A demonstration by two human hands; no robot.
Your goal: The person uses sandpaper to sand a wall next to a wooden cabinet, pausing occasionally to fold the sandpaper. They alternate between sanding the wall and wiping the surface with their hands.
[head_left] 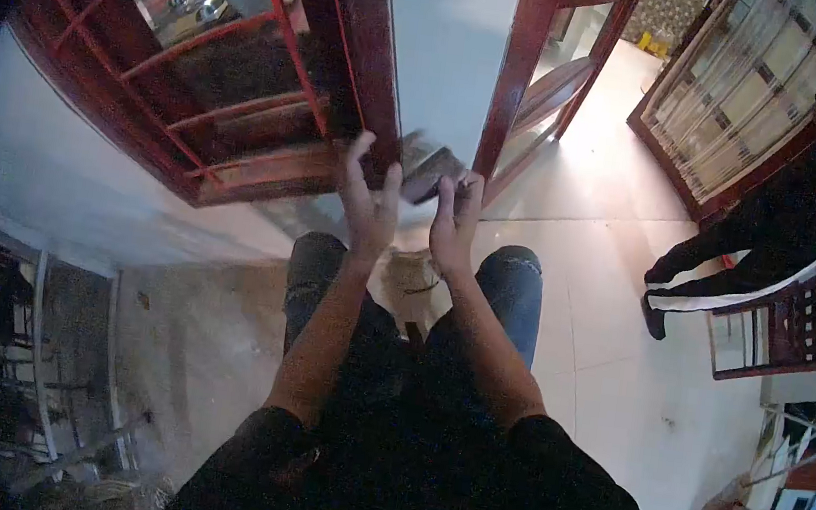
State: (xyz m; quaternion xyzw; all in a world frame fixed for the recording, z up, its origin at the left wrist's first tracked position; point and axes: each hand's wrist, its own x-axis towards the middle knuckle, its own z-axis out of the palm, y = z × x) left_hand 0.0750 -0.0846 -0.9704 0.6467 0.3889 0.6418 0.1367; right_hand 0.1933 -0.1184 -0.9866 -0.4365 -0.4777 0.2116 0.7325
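Observation:
My right hand (454, 222) is raised in front of me and grips a dark grey, blurred flat object (430, 171) by its lower right edge. Beside it, my left hand (370, 200) is up with its fingers spread, the thumb close to the object's left edge; I cannot tell if it touches. Both hands are just before the red wooden door frame (509, 75) and the pale door panel (448, 38). My knees in blue jeans (515, 287) are below, with a tan object (410, 280) on the floor between them.
A red wooden window grille (234, 104) fills the upper left, above a white wall. Pale floor tiles (613, 309) spread to the right. Another person's legs in black trousers (729, 261) rest by a lattice chair (812, 331). A glass-fronted cabinet (737, 101) stands behind.

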